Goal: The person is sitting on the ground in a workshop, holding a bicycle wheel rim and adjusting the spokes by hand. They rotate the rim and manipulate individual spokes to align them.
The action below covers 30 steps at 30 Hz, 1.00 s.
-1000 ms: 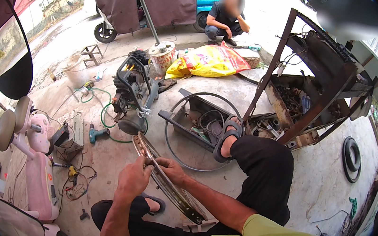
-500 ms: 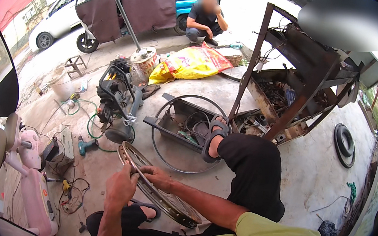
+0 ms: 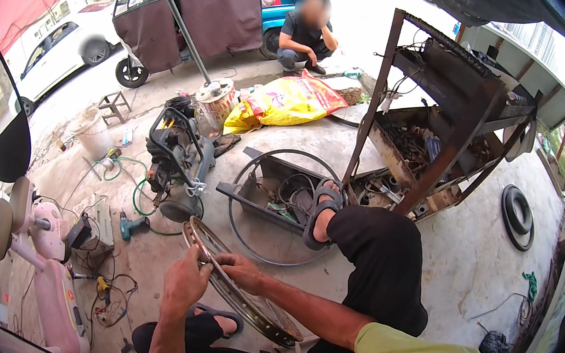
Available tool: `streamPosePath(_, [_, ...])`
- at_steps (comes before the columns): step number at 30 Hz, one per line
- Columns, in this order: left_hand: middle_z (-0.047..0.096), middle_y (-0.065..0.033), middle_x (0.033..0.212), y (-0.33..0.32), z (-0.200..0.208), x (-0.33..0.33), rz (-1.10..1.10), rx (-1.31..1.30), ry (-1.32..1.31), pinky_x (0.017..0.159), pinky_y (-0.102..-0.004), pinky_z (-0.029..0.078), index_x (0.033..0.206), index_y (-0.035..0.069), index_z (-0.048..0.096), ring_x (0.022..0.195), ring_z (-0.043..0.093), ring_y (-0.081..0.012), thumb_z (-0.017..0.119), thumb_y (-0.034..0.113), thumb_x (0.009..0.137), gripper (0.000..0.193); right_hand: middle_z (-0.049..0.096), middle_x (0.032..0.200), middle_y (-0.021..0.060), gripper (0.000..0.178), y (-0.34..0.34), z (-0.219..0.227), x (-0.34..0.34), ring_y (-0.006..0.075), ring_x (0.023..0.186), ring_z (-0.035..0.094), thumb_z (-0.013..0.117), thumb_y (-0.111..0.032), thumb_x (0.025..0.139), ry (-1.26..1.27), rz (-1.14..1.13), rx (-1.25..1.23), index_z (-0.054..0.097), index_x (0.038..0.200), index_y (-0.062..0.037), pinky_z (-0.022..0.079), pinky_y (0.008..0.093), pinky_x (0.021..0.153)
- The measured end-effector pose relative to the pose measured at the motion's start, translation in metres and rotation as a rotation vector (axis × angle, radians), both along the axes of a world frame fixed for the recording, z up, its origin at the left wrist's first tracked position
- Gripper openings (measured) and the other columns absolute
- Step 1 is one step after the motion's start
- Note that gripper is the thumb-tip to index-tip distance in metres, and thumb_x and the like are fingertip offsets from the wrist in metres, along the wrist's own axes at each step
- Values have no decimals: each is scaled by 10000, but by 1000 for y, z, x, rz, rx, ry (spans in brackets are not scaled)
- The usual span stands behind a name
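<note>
A metal spoked wheel rim (image 3: 247, 312) is held tilted above my lap, its far end pointing away to the left. My left hand (image 3: 185, 282) is closed on the rim's left side, thumb up at the edge. Beside it, my right hand (image 3: 239, 271) reaches across from the right, fingers bent round the rim close to the left thumb. Whether something small sits between the fingertips is hidden. Past the rim, a thin bare hoop (image 3: 232, 221) leans around a dark metal tray (image 3: 257, 205) of cables and parts, near my sandalled right foot (image 3: 324, 214).
An air compressor (image 3: 177, 163) stands ahead, with a teal drill (image 3: 132, 226) left of it. A pink scooter (image 3: 56, 297) is at left. A rusty metal frame (image 3: 435, 154) and tyres (image 3: 518, 216) are on the right. Farther off, a person (image 3: 308, 33) squats beyond a yellow-red sack (image 3: 285, 105).
The white car in the background has moved to the left. My hands keep their hold on the wheel rim, which sits slightly lower in the picture as the view shifts a little.
</note>
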<state>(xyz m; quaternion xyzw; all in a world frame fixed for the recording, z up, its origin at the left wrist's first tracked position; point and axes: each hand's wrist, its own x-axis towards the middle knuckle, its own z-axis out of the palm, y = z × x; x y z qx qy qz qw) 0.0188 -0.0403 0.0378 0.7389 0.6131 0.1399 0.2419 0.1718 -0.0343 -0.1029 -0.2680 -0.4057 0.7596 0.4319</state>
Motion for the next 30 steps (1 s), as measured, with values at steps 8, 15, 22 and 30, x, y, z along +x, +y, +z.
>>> streamPosePath(8, [563, -63, 694, 11, -8, -17, 168, -400, -763, 486, -272, 382, 1055, 48, 563, 569, 517, -155, 599, 147, 939, 157, 610, 896, -50, 197, 3, -7, 3, 35, 800, 538, 601, -153, 944, -3, -80, -48, 682, 1085, -41, 446, 205, 722])
streamPosePath(15, [565, -64, 714, 13, -1, -33, 120, -689, -1753, 369, -235, 313, 1032, 46, 561, 464, 439, -111, 552, 189, 986, 150, 611, 886, -50, 170, -1, 6, 7, 35, 771, 536, 607, -158, 942, 4, -53, -91, 678, 1055, -54, 439, 200, 690])
streamPosePath(22, [537, -58, 755, 17, -30, -20, 77, -632, -1703, 370, -233, 316, 932, 45, 568, 486, 427, -98, 532, 317, 1030, 292, 590, 857, -51, 146, -3, 1, -2, 35, 752, 523, 602, -131, 914, -28, -67, -75, 673, 1020, -59, 424, 203, 672])
streamPosePath(30, [505, -1, 603, 52, -46, -13, 275, -199, -1449, 345, -233, 287, 868, 58, 585, 407, 395, -70, 587, 268, 1020, 259, 598, 913, -38, 220, -8, 6, -8, 41, 794, 520, 579, -184, 951, -44, -8, -182, 660, 1102, -46, 428, 211, 711])
